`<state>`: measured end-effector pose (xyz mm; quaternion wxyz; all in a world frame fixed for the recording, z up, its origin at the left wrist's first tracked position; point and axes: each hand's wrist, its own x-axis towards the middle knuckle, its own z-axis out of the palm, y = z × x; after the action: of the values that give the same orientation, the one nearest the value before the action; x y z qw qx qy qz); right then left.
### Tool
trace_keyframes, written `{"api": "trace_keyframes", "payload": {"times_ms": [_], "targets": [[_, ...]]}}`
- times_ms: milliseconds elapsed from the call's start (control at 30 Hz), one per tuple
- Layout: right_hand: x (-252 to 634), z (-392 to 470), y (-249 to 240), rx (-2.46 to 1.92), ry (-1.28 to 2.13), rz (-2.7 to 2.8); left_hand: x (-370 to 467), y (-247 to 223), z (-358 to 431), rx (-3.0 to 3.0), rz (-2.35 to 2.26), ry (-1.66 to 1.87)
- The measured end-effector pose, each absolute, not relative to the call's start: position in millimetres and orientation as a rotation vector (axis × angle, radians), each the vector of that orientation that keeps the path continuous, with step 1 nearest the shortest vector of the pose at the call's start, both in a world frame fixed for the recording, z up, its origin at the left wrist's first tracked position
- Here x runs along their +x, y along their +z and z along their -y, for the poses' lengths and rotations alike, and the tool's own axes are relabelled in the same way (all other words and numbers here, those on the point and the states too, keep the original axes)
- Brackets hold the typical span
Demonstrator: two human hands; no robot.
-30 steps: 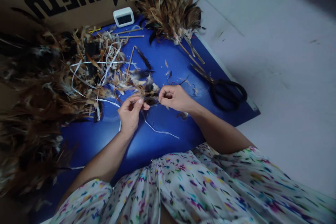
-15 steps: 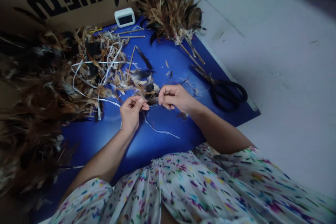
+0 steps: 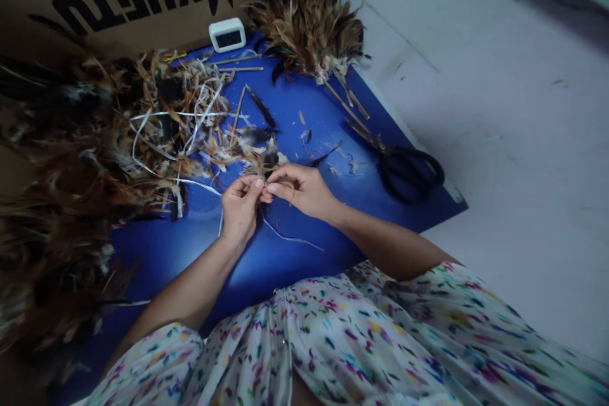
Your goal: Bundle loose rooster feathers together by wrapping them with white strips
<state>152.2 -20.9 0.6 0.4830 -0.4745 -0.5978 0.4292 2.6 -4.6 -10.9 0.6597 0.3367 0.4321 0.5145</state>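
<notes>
My left hand (image 3: pixel 240 208) is closed in a pinch, thumb against forefinger, on the thin ends of feathers. Right beside it, my right hand (image 3: pixel 304 191) pinches at the same spot, the fingertips of both hands meeting. A bit of brown feather (image 3: pixel 288 184) shows within the right hand, and a dark feather (image 3: pixel 328 155) sticks out beyond it. How the feathers are joined is hidden by the fingers. A thin white string (image 3: pixel 295 239) trails from under the hands across the blue tabletop (image 3: pixel 304 269). Loose brown and black feathers (image 3: pixel 259 155) lie just beyond the fingertips.
Feather heaps (image 3: pixel 114 133) with white plastic strips (image 3: pixel 181 114) cover the left. Behind stand a cardboard box (image 3: pixel 143 0) and a small white digital clock (image 3: pixel 227 34). Feather bunches on sticks (image 3: pixel 314 25) lie at the back right, black-handled scissors (image 3: pixel 409 171) at the right edge.
My right hand has moved left and slightly down, closing the gap to my left hand; its fingertips now meet the left ones. The left hand has shifted slightly right.
</notes>
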Motion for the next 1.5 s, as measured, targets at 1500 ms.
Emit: {"api": "trace_keyframes", "payload": {"times_ms": [1500], "targets": [[163, 19, -1, -1.140, 0.744, 1.659, 1, -12, 8, 0.908, -0.947, 1.005]]}}
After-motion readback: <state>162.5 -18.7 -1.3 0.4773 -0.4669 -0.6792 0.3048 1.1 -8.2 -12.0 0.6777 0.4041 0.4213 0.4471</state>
